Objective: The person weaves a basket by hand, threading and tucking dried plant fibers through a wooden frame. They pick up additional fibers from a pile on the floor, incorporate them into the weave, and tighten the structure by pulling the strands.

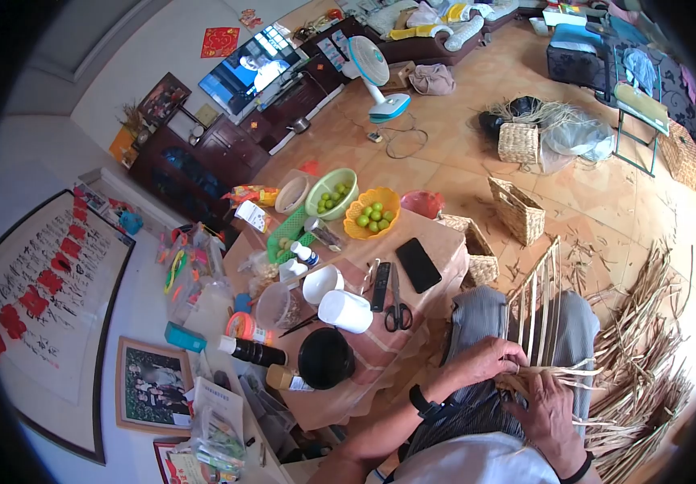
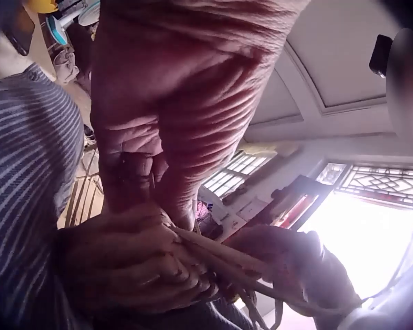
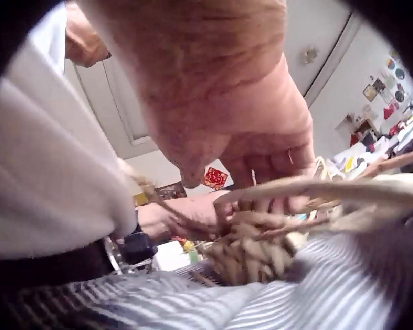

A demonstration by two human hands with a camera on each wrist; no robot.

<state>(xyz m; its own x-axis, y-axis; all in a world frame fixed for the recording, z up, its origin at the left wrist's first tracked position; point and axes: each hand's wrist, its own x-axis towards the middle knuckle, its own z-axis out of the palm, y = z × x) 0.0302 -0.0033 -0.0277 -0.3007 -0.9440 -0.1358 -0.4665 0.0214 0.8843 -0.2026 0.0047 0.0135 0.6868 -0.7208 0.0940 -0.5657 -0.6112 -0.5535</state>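
Note:
A piece of weaving in dried plant stalks (image 3: 251, 256) rests on the person's lap, over grey striped trousers (image 1: 477, 315). Long pale stalks (image 1: 535, 302) stretch from it past the knees, and loose ends stick out to the right. My left hand (image 1: 485, 360), with a black watch above it, pinches the far left edge of the weaving. Close beside it, my right hand (image 1: 552, 413) lies over the near side, fingers bent down onto the weaving and a stalk running between fingers and thumb. Part of the weaving is hidden under both hands.
A large heap of dried stalks (image 1: 646, 355) lies on the floor at right. Woven baskets (image 1: 517, 211) stand beyond the knees. The table (image 1: 436, 242) at left bears scissors (image 1: 398, 306), a phone (image 1: 418, 264), a black bowl (image 1: 325, 357) and bowls of green fruit.

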